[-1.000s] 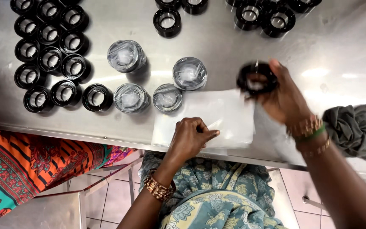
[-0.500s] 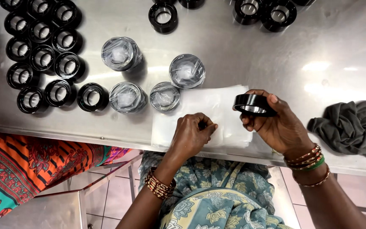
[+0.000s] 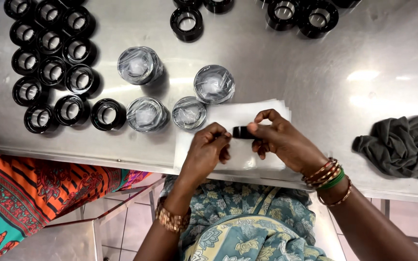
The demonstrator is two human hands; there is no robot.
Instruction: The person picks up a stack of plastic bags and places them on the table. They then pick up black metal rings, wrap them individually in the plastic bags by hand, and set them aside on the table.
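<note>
Gripping a black ring-shaped cap (image 3: 242, 132) between thumb and fingers, the right hand (image 3: 286, 143) holds it edge-on just above the stack of clear plastic sheets (image 3: 272, 110) at the near edge of the stainless steel table (image 3: 286, 63). The left hand (image 3: 208, 151) meets the cap from the opposite side, its fingertips closed against the cap's left end, so both hands are pinched together on the same part. The cap sits between the two hands, over the middle of the sheet stack. Just beyond the stack stand four caps already covered in clear film (image 3: 214, 84), two nearer the hands and two farther back. To the left, a cluster of uncovered black caps (image 3: 49, 48) stands in close rows, each with its open centre facing up. More black caps (image 3: 186, 22) stand along the far edge. A crumpled grey cloth (image 3: 402, 145) lies on the table to the right, well apart from the hands. Bangles (image 3: 326, 175) circle the right wrist, and a gold-coloured bracelet (image 3: 171, 220) circles the left wrist.
</note>
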